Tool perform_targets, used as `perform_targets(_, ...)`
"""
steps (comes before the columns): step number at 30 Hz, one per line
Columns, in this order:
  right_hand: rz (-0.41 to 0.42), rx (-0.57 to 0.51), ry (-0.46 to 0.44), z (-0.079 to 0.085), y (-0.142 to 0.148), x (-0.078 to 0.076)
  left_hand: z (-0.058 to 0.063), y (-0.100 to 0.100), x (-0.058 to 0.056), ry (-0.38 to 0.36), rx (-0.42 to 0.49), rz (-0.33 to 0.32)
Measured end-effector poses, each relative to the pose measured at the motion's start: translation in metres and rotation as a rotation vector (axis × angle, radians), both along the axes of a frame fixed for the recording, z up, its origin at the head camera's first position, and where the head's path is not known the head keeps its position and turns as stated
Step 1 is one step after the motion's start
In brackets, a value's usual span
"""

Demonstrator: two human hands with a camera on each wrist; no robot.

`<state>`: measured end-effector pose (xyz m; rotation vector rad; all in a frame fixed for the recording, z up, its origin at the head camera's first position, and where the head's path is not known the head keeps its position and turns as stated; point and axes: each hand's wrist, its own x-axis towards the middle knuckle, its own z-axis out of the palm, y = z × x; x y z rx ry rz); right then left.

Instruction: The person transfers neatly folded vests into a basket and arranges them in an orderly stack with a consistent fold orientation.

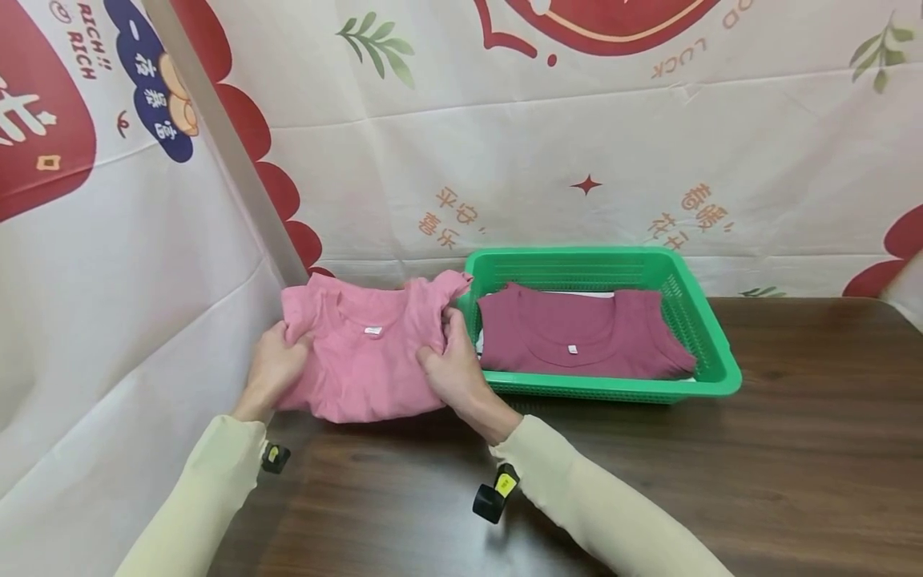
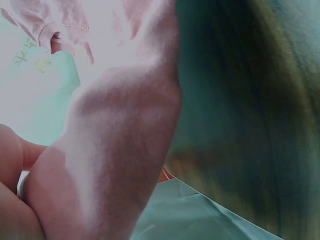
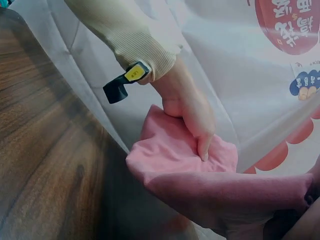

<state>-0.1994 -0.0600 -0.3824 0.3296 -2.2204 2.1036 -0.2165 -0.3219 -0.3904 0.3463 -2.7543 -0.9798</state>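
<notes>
A folded pink T-shirt (image 1: pixel 360 361) with a white neck label is held up above the table, left of the basket. My left hand (image 1: pixel 277 365) grips its left side, thumb on the front. On the opposite side my right hand (image 1: pixel 457 369) pinches the edge near the sleeve. In the right wrist view the left hand (image 3: pixel 192 112) shows with its thumb pressed on the pink cloth (image 3: pixel 170 145). The left wrist view is mostly filled by the shirt's hanging cloth (image 2: pixel 120 125). Next to the right hand, a folded dark-pink shirt (image 1: pixel 577 332) lies in the green basket (image 1: pixel 613 386).
White cloth shows under the dark-pink shirt. The brown wooden table (image 1: pixel 815 433) runs to a printed backdrop curtain (image 1: pixel 562 144) behind and a side curtain (image 1: pixel 130 304) close to the left arm. Black wrist cameras (image 1: pixel 490 501) hang below the sleeves.
</notes>
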Motion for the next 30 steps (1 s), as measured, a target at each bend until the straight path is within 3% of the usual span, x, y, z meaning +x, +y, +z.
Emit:
perform_targets(12, -0.005, -0.014, 0.027, 0.017, 0.013, -0.001, 0.015, 0.007, 0.002, 0.031, 0.052, -0.025)
perform_targets(21, -0.013, -0.015, 0.021, 0.023, 0.028, -0.005, 0.029, 0.021, 0.003, 0.073, 0.022, -0.052)
perform_targets(30, 0.01, -0.011, -0.057, 0.037, 0.055, -0.006, 0.04, 0.035, 0.001, 0.101, 0.007, -0.074)
